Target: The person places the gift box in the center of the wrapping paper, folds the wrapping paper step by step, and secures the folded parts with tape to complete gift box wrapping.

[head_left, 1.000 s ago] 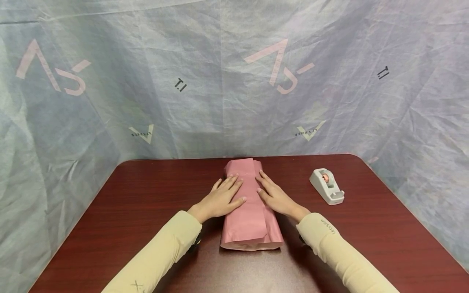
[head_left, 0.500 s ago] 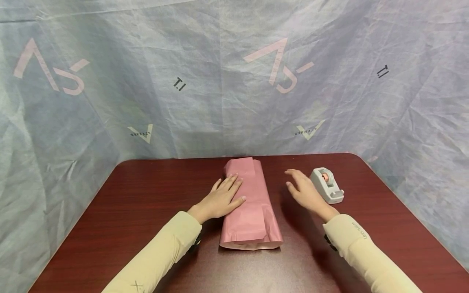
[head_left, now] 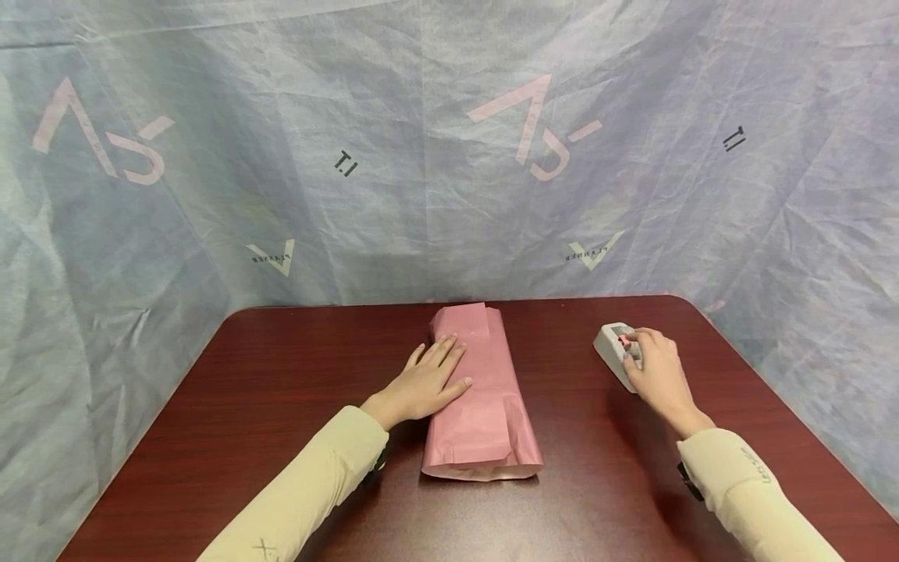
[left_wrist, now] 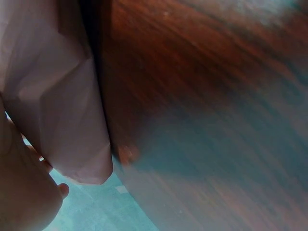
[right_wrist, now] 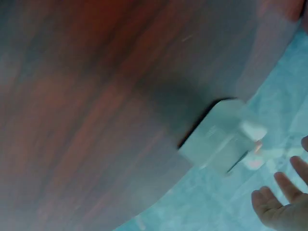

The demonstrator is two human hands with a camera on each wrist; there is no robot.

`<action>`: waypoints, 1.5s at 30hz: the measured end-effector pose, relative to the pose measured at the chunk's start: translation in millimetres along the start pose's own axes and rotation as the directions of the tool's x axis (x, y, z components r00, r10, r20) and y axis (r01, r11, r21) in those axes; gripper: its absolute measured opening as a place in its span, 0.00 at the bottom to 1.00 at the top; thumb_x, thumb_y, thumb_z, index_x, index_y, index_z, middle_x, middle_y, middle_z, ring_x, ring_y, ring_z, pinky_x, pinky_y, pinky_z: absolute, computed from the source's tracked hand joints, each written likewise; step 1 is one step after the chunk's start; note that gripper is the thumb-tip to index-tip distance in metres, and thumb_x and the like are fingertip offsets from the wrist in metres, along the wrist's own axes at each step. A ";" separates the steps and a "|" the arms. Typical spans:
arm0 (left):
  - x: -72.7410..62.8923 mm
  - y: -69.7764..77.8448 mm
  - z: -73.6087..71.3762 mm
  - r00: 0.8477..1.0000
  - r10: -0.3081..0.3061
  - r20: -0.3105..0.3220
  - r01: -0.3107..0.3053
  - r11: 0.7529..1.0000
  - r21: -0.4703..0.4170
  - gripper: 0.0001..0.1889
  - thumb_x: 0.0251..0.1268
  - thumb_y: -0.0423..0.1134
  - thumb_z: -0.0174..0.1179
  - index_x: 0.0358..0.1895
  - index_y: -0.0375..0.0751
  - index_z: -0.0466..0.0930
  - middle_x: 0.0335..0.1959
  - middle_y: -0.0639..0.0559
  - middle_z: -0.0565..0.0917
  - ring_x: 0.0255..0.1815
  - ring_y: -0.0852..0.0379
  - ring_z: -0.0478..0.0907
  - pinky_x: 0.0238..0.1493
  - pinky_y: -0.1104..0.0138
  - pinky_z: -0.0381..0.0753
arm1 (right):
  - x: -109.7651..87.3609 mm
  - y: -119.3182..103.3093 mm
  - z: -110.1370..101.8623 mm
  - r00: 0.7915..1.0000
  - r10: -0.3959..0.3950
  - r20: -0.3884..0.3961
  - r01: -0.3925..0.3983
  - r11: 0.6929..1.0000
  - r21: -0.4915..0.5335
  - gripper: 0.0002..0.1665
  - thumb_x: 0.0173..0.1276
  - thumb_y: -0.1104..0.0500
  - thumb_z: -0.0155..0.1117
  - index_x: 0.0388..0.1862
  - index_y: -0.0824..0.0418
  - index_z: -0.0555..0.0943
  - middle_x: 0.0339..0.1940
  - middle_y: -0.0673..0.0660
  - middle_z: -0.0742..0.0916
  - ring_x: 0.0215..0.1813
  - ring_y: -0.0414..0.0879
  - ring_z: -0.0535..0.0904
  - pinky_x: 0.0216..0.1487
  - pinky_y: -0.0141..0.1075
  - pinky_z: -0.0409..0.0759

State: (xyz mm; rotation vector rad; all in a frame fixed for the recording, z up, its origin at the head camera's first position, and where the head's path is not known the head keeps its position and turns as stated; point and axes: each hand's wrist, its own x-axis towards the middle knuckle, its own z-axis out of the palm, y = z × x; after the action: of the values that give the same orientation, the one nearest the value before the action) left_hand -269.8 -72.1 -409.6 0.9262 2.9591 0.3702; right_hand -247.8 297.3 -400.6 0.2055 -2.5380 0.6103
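A long parcel wrapped in pink paper (head_left: pixel 481 425) lies lengthwise on the table, its near end showing a folded, loose paper edge. My left hand (head_left: pixel 417 388) rests on the parcel's left side with fingers spread. In the left wrist view the paper's side (left_wrist: pixel 62 115) shows beside part of that hand (left_wrist: pixel 24 192). Over at the right, my right hand (head_left: pixel 660 376) is at a pale grey tape dispenser (head_left: pixel 609 353), covering part of it, its fingers loosely bent. From the right wrist view, the fingertips appear apart from the dispenser (right_wrist: pixel 211 139).
The dark red wooden table (head_left: pixel 302 375) has rounded far corners. Behind it and at both sides hangs a bluish-grey printed cloth (head_left: pixel 393 218). The dispenser stands near the table's right side, with a gap between it and the parcel.
My right hand has left the parcel's right side and moved right to the tape dispenser. My left hand and the parcel stay where they were.
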 end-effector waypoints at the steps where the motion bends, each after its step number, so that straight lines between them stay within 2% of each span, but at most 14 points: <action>1: 0.1 -0.3 0.5 1.000 -0.001 0.002 0.001 1.000 -0.002 0.36 0.67 0.64 0.32 0.73 0.48 0.44 0.75 0.51 0.43 0.75 0.54 0.38 0.71 0.50 0.37 | -1.6 4.2 -1.5 1.000 0.020 0.008 -0.019 1.000 -0.011 0.20 0.55 0.68 0.55 0.47 0.77 0.73 0.52 0.74 0.73 0.53 0.71 0.63 0.52 0.59 0.60; 8: -0.2 -1.9 3.3 1.000 -0.003 0.002 0.003 1.000 -0.008 0.37 0.67 0.65 0.30 0.73 0.48 0.44 0.75 0.51 0.43 0.75 0.55 0.37 0.71 0.50 0.37 | -12.9 19.2 -5.2 0.990 0.114 0.078 -0.108 0.991 -0.077 0.21 0.57 0.65 0.53 0.45 0.80 0.73 0.52 0.76 0.70 0.52 0.75 0.60 0.49 0.61 0.61; 13: -0.9 -1.4 3.2 1.000 0.000 -0.001 0.000 1.000 -0.009 0.36 0.67 0.64 0.31 0.73 0.48 0.44 0.75 0.50 0.43 0.75 0.54 0.37 0.70 0.50 0.37 | -16.4 23.2 -5.2 0.979 0.152 0.138 -0.136 0.983 -0.120 0.21 0.58 0.63 0.54 0.42 0.82 0.74 0.51 0.78 0.69 0.51 0.76 0.60 0.46 0.62 0.62; 16: -1.4 -0.6 2.0 1.000 0.001 0.001 -0.001 1.000 -0.017 0.36 0.67 0.64 0.32 0.73 0.48 0.44 0.75 0.50 0.43 0.75 0.53 0.37 0.70 0.50 0.37 | -16.8 24.1 -6.0 0.975 0.161 0.150 -0.145 0.983 -0.111 0.22 0.57 0.62 0.56 0.41 0.82 0.74 0.50 0.79 0.70 0.50 0.76 0.60 0.46 0.61 0.61; 23: -0.6 0.0 1.2 1.000 0.010 -0.014 -0.011 1.000 -0.021 0.36 0.68 0.63 0.33 0.73 0.47 0.46 0.75 0.49 0.45 0.75 0.52 0.38 0.70 0.49 0.38 | -11.2 33.6 -3.8 0.985 0.142 0.094 -0.137 0.989 -0.057 0.20 0.51 0.62 0.60 0.33 0.82 0.77 0.38 0.78 0.77 0.45 0.69 0.68 0.47 0.56 0.56; 26: -0.6 -0.3 1.3 1.000 0.008 -0.014 -0.008 1.000 -0.023 0.36 0.68 0.63 0.33 0.73 0.47 0.45 0.75 0.49 0.44 0.75 0.52 0.38 0.70 0.49 0.38 | -8.3 33.7 -7.4 0.975 0.186 0.120 -0.183 0.983 -0.033 0.19 0.51 0.61 0.63 0.33 0.80 0.78 0.32 0.74 0.81 0.39 0.65 0.74 0.43 0.55 0.60; 30: -0.3 -1.1 1.9 1.000 0.009 -0.013 -0.009 0.999 -0.031 0.36 0.68 0.63 0.32 0.73 0.47 0.45 0.75 0.49 0.44 0.75 0.53 0.38 0.70 0.49 0.38 | -6.2 32.3 -12.8 0.949 0.256 0.183 -0.259 0.966 -0.008 0.18 0.53 0.61 0.65 0.34 0.79 0.80 0.26 0.70 0.84 0.30 0.57 0.78 0.36 0.50 0.67; 33: -0.6 -1.2 1.7 1.000 0.007 -0.010 -0.007 0.999 -0.035 0.36 0.68 0.63 0.33 0.73 0.47 0.45 0.75 0.49 0.44 0.75 0.53 0.38 0.70 0.50 0.37 | -5.9 32.5 -12.3 0.941 0.280 0.189 -0.284 0.959 -0.009 0.17 0.54 0.62 0.65 0.34 0.78 0.80 0.25 0.68 0.85 0.31 0.57 0.77 0.39 0.51 0.66; 37: -1.4 -0.5 0.7 1.000 0.009 -0.006 -0.009 0.999 -0.040 0.36 0.68 0.63 0.33 0.73 0.47 0.45 0.75 0.49 0.44 0.75 0.53 0.38 0.70 0.50 0.37 | -5.6 31.6 -11.4 0.937 0.301 0.176 -0.307 0.952 0.007 0.16 0.54 0.63 0.65 0.33 0.79 0.80 0.25 0.69 0.84 0.36 0.64 0.75 0.44 0.56 0.60; 45: -0.7 -0.8 1.1 1.000 0.009 -0.003 -0.009 0.999 -0.031 0.36 0.68 0.63 0.32 0.73 0.47 0.44 0.75 0.50 0.43 0.75 0.54 0.38 0.70 0.50 0.37 | -4.1 28.9 -11.7 0.939 0.308 0.155 -0.314 0.949 0.014 0.14 0.53 0.65 0.66 0.30 0.78 0.81 0.27 0.71 0.84 0.39 0.67 0.74 0.46 0.57 0.56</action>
State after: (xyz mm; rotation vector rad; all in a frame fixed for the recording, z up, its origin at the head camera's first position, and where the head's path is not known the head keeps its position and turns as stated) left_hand -269.6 -72.9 -410.9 0.9368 2.9444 0.4164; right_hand -246.5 328.4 -404.9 -0.1475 -2.7307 0.7904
